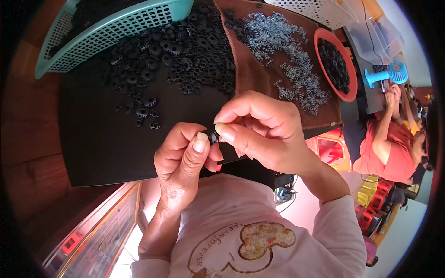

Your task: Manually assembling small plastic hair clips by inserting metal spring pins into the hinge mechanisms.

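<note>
Close in front of my body, both hands meet over the table's near edge. My left hand (180, 155) is closed, pinching a small black hair claw clip piece (213, 137) between thumb and fingers. My right hand (266, 129) is closed too, thumb and forefinger pressed together right beside that piece; whatever sits between the tips is too small to make out. Beyond them, many loose black claw clip pieces (194, 60) are heaped on the black table (106, 148). Small silvery springs (278, 34) lie scattered over a brown cloth (259, 85) to the right.
A teal basket (125, 30) stands at the far left, a white perforated basket (320, 11) at the back. An orange-red bowl (351, 76) of black pieces rests at the cloth's right. Beyond are a blue fan (397, 72), a red stool (340, 160) and a seated person in red (394, 157).
</note>
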Action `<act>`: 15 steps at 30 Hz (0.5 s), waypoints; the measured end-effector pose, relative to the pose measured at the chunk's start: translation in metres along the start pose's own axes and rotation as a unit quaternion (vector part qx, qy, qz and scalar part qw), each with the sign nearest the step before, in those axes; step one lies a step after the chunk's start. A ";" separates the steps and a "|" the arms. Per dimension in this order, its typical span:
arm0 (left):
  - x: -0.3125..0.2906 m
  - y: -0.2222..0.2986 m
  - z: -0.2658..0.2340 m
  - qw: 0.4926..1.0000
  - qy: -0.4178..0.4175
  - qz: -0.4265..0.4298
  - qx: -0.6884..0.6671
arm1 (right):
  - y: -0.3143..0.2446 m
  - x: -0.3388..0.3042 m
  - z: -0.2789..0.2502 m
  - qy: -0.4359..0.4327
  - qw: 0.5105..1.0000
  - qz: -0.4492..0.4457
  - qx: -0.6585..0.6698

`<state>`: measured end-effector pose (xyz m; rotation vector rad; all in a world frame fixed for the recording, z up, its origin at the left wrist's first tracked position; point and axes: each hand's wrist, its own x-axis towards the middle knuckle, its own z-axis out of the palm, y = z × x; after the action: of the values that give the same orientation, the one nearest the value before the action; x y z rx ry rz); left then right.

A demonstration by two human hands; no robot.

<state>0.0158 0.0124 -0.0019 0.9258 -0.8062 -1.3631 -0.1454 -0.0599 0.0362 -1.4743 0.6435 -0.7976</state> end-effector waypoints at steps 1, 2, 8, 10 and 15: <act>0.000 -0.001 0.000 1.000 -0.003 0.002 0.003 | 0.000 -0.002 -0.001 -0.004 1.000 0.007 0.009; 0.000 -0.001 -0.001 1.000 -0.004 0.001 0.004 | -0.001 -0.003 -0.002 -0.008 1.000 0.013 0.017; 0.001 -0.001 -0.001 1.000 -0.011 0.001 -0.004 | -0.003 -0.004 -0.006 0.002 0.997 0.066 0.030; 0.001 0.002 0.000 0.999 -0.004 -0.017 -0.033 | -0.003 -0.004 -0.007 -0.006 0.997 0.069 0.031; 0.000 0.000 -0.003 1.000 -0.017 -0.017 -0.004 | -0.005 -0.002 -0.013 -0.032 0.995 0.088 0.026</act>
<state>0.0186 0.0124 -0.0031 0.9170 -0.8136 -1.4139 -0.1575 -0.0655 0.0410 -1.3699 0.6883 -0.6242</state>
